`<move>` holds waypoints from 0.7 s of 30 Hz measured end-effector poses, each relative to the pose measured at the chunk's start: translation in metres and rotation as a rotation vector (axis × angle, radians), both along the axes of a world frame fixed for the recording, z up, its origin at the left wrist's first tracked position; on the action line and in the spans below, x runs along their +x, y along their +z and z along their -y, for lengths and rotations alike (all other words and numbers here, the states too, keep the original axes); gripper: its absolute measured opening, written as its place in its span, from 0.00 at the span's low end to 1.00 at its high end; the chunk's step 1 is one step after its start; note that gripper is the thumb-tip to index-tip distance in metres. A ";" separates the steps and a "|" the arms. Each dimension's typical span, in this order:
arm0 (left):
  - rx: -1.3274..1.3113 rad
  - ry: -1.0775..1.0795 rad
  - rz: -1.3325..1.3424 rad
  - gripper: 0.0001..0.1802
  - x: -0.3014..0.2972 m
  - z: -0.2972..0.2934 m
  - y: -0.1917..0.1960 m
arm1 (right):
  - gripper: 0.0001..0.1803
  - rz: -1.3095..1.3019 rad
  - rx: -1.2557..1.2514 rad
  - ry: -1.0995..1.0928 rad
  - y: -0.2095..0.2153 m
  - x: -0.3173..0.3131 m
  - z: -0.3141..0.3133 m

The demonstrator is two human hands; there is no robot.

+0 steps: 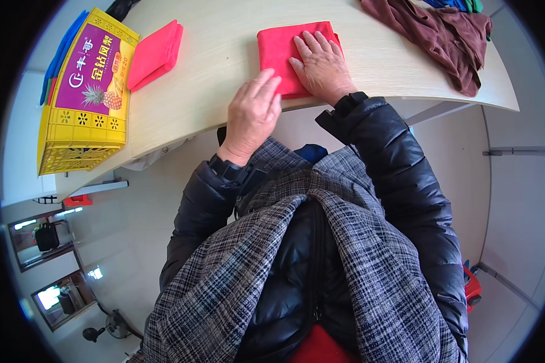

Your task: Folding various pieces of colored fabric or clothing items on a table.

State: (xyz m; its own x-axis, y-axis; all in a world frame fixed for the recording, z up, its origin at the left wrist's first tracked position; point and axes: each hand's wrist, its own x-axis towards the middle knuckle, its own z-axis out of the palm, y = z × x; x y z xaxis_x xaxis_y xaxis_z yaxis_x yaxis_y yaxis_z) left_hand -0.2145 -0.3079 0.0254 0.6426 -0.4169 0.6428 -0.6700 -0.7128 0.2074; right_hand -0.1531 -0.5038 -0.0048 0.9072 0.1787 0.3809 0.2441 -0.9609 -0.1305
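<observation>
A folded red cloth (277,47) lies flat on the pale wooden table (218,66), close to its front edge. My right hand (322,68) rests palm down on the cloth's right half, fingers spread. Just left of the cloth's near left corner is my left hand (254,114), raised, its fingers stretched out and holding nothing. Its fingertips overlap the cloth's left edge in the picture; whether they touch it I cannot tell. Farther left lies a second folded red cloth (155,54), beside a yellow crate.
The yellow plastic crate (116,124) with a purple pineapple label stands at the table's left end, with folded blue cloth (60,54) along its far left side. A crumpled brown cloth (433,36) lies at the right, near blue and green cloth (460,5).
</observation>
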 end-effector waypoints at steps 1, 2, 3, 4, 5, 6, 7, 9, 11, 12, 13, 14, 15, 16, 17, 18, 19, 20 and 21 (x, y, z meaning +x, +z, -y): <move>0.054 -0.024 0.022 0.15 0.001 0.004 -0.003 | 0.32 0.002 -0.002 -0.002 0.000 0.000 0.000; 0.107 -0.048 0.045 0.14 0.003 0.006 -0.005 | 0.32 0.017 -0.005 0.004 -0.001 0.000 0.000; 0.105 -0.050 0.047 0.14 0.003 0.005 -0.007 | 0.32 0.031 -0.008 0.011 -0.002 -0.001 -0.001; 0.117 -0.026 0.031 0.14 0.003 0.004 -0.008 | 0.32 0.046 -0.010 0.019 -0.003 -0.001 -0.001; 0.131 -0.004 0.014 0.14 0.003 0.003 -0.007 | 0.32 0.048 -0.011 0.017 -0.003 -0.001 -0.001; 0.145 0.020 -0.003 0.13 0.004 0.002 -0.006 | 0.32 0.047 -0.008 0.016 -0.003 -0.001 0.000; 0.144 0.020 -0.001 0.13 0.005 0.001 -0.004 | 0.32 0.046 -0.005 0.015 -0.003 0.000 0.000; 0.146 -0.015 -0.053 0.15 0.008 -0.001 -0.001 | 0.32 0.048 -0.003 0.015 -0.002 0.000 0.000; 0.145 -0.034 -0.075 0.16 0.010 -0.001 0.008 | 0.32 0.027 -0.021 0.005 -0.001 -0.001 0.000; 0.150 -0.023 -0.138 0.17 0.010 -0.002 0.015 | 0.33 0.017 -0.031 -0.002 0.000 -0.002 0.000; 0.154 -0.014 -0.200 0.19 0.011 -0.002 0.020 | 0.33 0.020 -0.032 -0.005 0.000 -0.003 0.000; 0.158 -0.006 -0.263 0.20 0.011 -0.001 0.023 | 0.33 0.012 -0.015 -0.020 0.001 -0.004 -0.001; 0.157 -0.007 -0.259 0.20 0.013 0.001 0.023 | 0.33 0.006 0.002 -0.032 0.002 -0.005 -0.003; 0.172 -0.025 -0.205 0.22 0.015 0.005 0.020 | 0.33 -0.001 0.019 -0.046 0.003 -0.007 -0.005; 0.186 -0.044 -0.151 0.24 0.017 0.009 0.017 | 0.33 0.002 0.018 -0.049 0.005 -0.009 -0.006; 0.200 -0.064 -0.097 0.25 0.018 0.012 0.014 | 0.33 -0.004 0.029 -0.056 0.006 -0.011 -0.008; 0.199 -0.067 -0.093 0.25 0.019 0.010 0.010 | 0.34 -0.009 0.040 -0.064 0.007 -0.014 -0.009; 0.274 -0.064 -0.053 0.26 0.021 0.007 0.006 | 0.34 -0.015 0.050 -0.076 0.008 -0.017 -0.008; 0.348 -0.060 -0.011 0.27 0.023 0.003 0.002 | 0.34 -0.013 0.048 -0.083 0.009 -0.021 -0.007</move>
State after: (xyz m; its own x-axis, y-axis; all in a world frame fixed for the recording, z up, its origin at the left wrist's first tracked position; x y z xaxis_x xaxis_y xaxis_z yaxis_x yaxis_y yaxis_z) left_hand -0.1915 -0.3109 0.0278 0.6165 -0.6470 0.4488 -0.7120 -0.7014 -0.0331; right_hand -0.1742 -0.4971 0.0042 0.9229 0.0844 0.3757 0.1618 -0.9704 -0.1793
